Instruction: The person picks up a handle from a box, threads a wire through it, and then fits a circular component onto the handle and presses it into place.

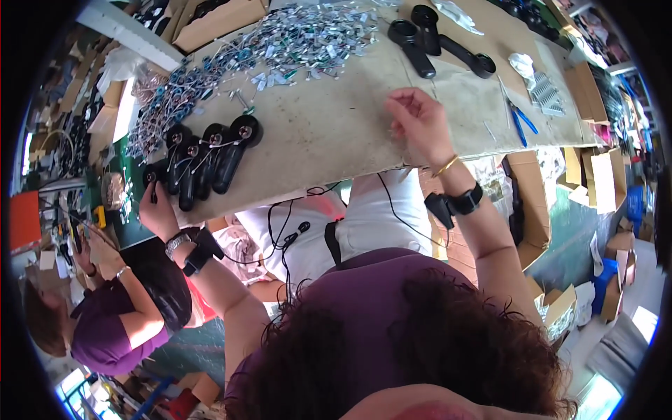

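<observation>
At the table's left edge, my left hand (158, 212) has its fingers closed on a black round-headed housing (152, 173), which it partly hides. Beside it lies a row of similar black housings (225, 164) with long handles; their round heads hold small metal parts with thin pale wires. My right hand (421, 124) hovers over the middle-right of the table, fingers loosely curled and apart, with nothing visible in them. Beyond it rest several black round-headed handled pieces (420, 49).
A wide heap of small metal parts with wires (301, 42) covers the table's far left. Blue-handled pliers (521, 124) and a stack of metallic strips (546, 94) lie at right. Cardboard boxes (528, 203) stand below. Another person (105, 315) works at left. Black cables (285, 238) hang by my lap.
</observation>
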A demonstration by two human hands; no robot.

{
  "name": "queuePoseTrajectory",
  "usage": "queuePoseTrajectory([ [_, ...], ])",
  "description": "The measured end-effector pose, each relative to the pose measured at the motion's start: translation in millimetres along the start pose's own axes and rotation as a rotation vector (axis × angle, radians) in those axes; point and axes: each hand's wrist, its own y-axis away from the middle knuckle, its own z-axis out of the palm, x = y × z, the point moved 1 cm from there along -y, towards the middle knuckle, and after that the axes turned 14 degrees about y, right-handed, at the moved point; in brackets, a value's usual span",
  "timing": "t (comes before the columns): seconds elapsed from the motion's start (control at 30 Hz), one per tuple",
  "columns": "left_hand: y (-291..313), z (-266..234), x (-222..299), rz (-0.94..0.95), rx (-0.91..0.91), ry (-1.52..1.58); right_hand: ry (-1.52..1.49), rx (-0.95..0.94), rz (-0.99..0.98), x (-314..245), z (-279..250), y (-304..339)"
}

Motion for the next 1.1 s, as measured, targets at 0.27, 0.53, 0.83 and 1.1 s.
queuePoseTrajectory([
  [0.27,4.2,-18.3,38.3,0.082,0.173,-0.146,0.941,0.337,-0.24,15.1,-81.1,-84.2],
  [0.53,30.6,-10.5,179.7,0.273,0.234,0.251,1.217,0.317,-0.11,17.2,-77.4,-106.6],
  [0.83,87.5,55.9,260.8,0.251,-0.351,0.782,0.898,0.34,-0.165,3.2,-78.0,-97.1],
  [1.1,121.4,86.0,295.9,-0.187,-0.706,1.351,0.601,0.068,-0.692,-73.4,15.8,14.8],
])
